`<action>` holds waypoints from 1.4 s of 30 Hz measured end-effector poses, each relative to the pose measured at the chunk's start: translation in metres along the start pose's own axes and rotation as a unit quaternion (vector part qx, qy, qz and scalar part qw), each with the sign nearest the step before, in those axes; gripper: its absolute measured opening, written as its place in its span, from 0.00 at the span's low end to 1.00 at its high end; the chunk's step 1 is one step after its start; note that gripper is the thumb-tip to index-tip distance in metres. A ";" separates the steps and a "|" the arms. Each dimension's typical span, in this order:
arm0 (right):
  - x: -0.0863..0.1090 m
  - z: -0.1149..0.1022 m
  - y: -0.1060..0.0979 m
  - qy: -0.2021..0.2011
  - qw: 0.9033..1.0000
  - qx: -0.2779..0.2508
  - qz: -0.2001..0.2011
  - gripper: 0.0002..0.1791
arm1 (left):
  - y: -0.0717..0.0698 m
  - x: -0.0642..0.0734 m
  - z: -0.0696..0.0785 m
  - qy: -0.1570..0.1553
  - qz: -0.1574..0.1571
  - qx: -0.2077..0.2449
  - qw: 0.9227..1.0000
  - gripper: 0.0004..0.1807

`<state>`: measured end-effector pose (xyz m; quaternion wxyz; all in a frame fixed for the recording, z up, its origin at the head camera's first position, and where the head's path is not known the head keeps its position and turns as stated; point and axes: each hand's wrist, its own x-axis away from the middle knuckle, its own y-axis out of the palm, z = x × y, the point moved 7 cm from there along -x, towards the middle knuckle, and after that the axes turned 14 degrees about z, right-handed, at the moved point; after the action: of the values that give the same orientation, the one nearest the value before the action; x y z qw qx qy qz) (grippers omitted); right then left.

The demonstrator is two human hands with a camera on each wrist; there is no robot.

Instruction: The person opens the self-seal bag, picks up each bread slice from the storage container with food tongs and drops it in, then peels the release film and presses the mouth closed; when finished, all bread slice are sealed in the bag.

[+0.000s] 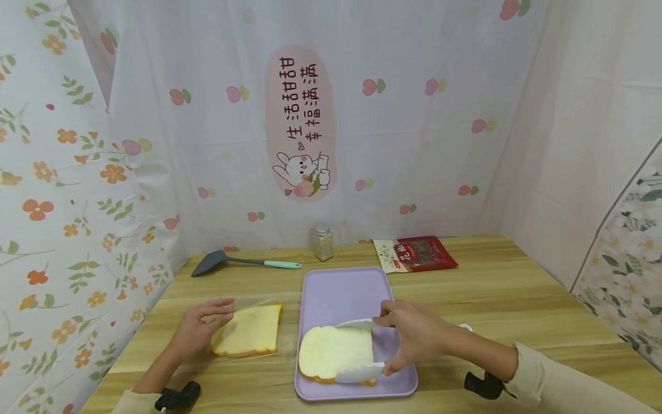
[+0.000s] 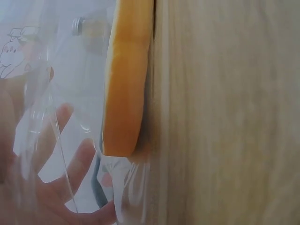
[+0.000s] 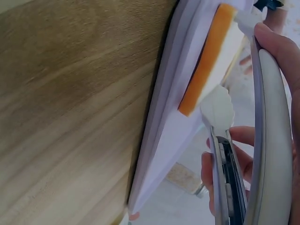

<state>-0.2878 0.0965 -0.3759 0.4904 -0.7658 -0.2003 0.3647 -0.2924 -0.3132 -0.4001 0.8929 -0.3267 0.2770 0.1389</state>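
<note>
In the head view a bread slice (image 1: 336,352) lies on a purple tray (image 1: 343,287). My right hand (image 1: 414,333) holds white tongs (image 1: 360,373) with the thumb on one arm and fingers on the other. The tong arms are spread, their tips at two opposite edges of the slice; whether they press on it I cannot tell. Left of the tray, another bread slice (image 1: 250,329) lies in a clear plastic bag (image 1: 289,322). My left hand (image 1: 204,328) is at that bag's left side, and the left wrist view shows its fingers (image 2: 79,161) spread behind the plastic.
A spatula (image 1: 243,260) with a mint handle lies at the back left. Behind the tray stands a small glass jar (image 1: 323,242) with a metal lid. A red and white spice packet (image 1: 416,253) lies at the back right. Printed curtains (image 1: 414,144) surround the wooden table (image 1: 481,293).
</note>
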 end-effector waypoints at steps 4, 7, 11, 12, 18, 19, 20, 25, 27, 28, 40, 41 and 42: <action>0.000 0.002 0.001 -0.005 1.000 0.014 0.000 0.53 | 0.001 0.001 -0.003 -0.005 -0.001 -0.001 1.000 0.07; 0.001 0.003 0.003 -0.012 0.999 0.036 -0.001 0.56 | 0.001 0.002 -0.004 -0.007 0.001 0.000 1.000 0.07; 0.004 0.005 0.002 -0.004 0.999 0.051 -0.012 0.59 | 0.001 0.002 -0.004 -0.006 0.003 -0.002 1.000 0.07; 0.005 0.006 0.002 0.000 0.998 0.053 -0.017 0.59 | 0.001 0.002 -0.004 -0.005 0.003 -0.001 1.000 0.07; 0.007 0.008 -0.004 0.014 0.997 0.061 -0.042 0.60 | 0.001 0.001 -0.003 -0.001 0.000 0.003 1.000 0.07; 0.007 0.008 -0.005 0.013 0.997 0.062 -0.044 0.60 | 0.001 0.001 -0.004 -0.001 0.000 0.001 1.000 0.07; 0.008 0.007 -0.006 0.013 0.997 0.063 -0.046 0.61 | 0.001 0.000 -0.004 0.002 0.001 -0.001 1.000 0.07; 0.008 0.007 -0.008 0.003 0.996 0.078 -0.053 0.62 | 0.000 -0.001 -0.006 0.005 0.007 -0.012 1.000 0.07; 0.009 0.006 -0.009 -0.001 0.995 0.080 -0.056 0.61 | 0.000 -0.001 -0.006 -0.001 0.005 -0.012 1.000 0.07; 0.009 0.006 -0.009 -0.001 0.995 0.079 -0.058 0.61 | 0.001 -0.001 -0.006 -0.003 0.003 -0.012 1.000 0.07; -0.003 -0.006 -0.017 -0.005 0.987 0.121 -0.101 0.58 | 0.000 -0.001 -0.005 -0.002 -0.005 0.001 1.000 0.06; -0.004 -0.006 -0.017 -0.005 0.986 0.127 -0.106 0.58 | 0.000 -0.001 -0.004 0.001 -0.005 0.002 1.000 0.06; -0.005 -0.007 -0.016 -0.007 0.985 0.133 -0.109 0.58 | 0.001 -0.001 -0.003 0.003 -0.005 0.002 1.000 0.06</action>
<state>-0.2851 0.0963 -0.3579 0.6235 -0.6647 -0.2357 0.3374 -0.2948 -0.3151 -0.4018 0.8933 -0.3269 0.2783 0.1332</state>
